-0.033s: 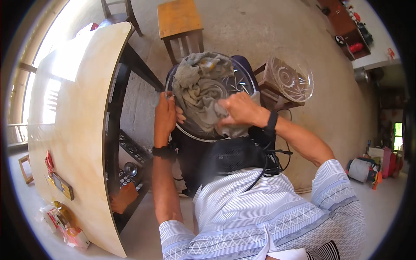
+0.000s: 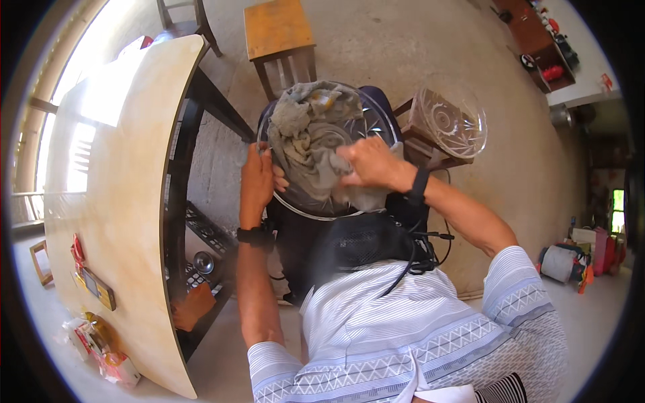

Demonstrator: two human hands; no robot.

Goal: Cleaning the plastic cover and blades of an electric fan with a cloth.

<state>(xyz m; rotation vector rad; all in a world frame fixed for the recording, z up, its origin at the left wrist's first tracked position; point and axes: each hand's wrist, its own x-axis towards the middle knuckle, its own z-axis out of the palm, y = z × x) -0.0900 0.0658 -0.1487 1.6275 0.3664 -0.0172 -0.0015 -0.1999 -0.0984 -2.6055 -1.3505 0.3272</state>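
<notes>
A round clear dish (image 2: pixel 316 213) with a patterned base rests on my lap. Bunched inside it is a grey-brown cloth (image 2: pixel 295 127), damp-looking, with a small orange patch near its far end. My left hand (image 2: pixel 261 176) grips the dish's left rim, thumb and fingers around the edge. Over the right half of the dish, my right hand (image 2: pixel 371 166) is closed on a fold of the cloth against the dish; its fingertips are partly hidden and slightly blurred. Each wrist wears a black band.
A second clear patterned dish (image 2: pixel 447 121) sits on a wooden stool to the right. A pale table (image 2: pixel 127 201) with a device and packets stands close on the left. Beyond the lap is an orange-topped stool (image 2: pixel 279 30). A black cable (image 2: pixel 430 235) hangs at my waist.
My right hand has shifted very slightly up and away from me on the cloth. My left hand keeps its place on the rim.
</notes>
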